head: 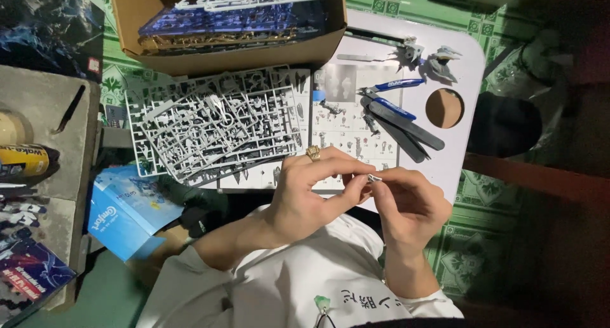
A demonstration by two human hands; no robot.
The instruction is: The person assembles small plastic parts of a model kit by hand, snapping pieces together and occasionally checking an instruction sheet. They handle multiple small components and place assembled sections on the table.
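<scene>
Between your two hands, just above your lap and at the near edge of the white bench [460, 55], sits the small grey plastic model part [373, 178]. Your left hand [305, 198] pinches it with thumb and forefinger closed from the left; your right hand [406, 204] closes its fingers [389, 175] on it from the right. Both hands are equally near. Its long axis seems to run left to right, though it is too small to tell which way it points.
</scene>
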